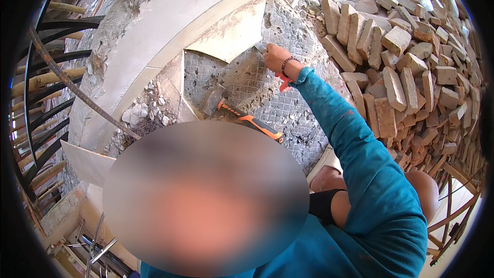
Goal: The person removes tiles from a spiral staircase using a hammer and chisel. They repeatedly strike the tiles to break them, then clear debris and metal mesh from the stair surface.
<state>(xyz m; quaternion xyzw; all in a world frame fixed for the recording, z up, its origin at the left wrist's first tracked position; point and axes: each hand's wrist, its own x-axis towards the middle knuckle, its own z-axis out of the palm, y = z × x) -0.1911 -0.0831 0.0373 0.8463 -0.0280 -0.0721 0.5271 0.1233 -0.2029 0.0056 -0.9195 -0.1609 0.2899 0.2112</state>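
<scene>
teal sleeve (355, 134), dark beaded bracelet (286, 64)

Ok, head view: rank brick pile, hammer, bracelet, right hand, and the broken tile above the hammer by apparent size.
Largest to smallest, by visible area:
1. Brick pile
2. Broken tile
3. Hammer
4. Right hand
5. Bracelet
</scene>
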